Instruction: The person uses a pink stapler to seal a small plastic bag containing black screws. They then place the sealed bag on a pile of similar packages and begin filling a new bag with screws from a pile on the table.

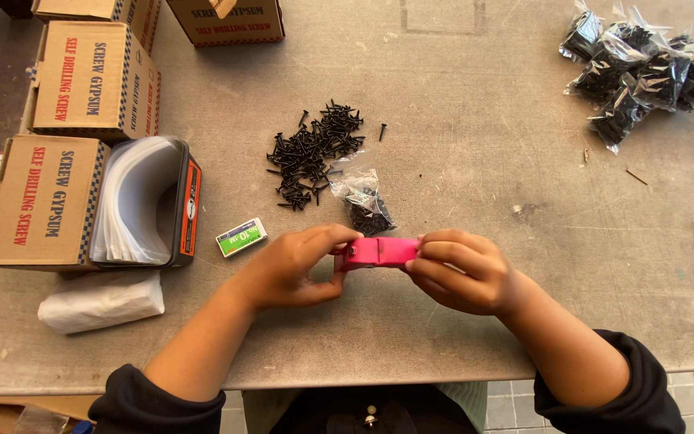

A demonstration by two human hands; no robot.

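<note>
A small pink stapler [379, 251] is held level above the grey table [483, 161], gripped at both ends. My left hand [295, 269] pinches its left end with thumb and fingers. My right hand [459, 269] wraps its right end. Just beyond the stapler lies a small clear plastic bag [363, 201] partly filled with black screws. Farther back sits a loose pile of black screws [315, 153].
A small green and white box [242, 237] lies left of my hands. Cardboard boxes [90, 76] stand at the left, one black box holding a stack of clear bags [138, 201]. A white wrapped bundle [102, 301] lies near the front edge. Several filled screw bags [652, 68] are heaped at the far right.
</note>
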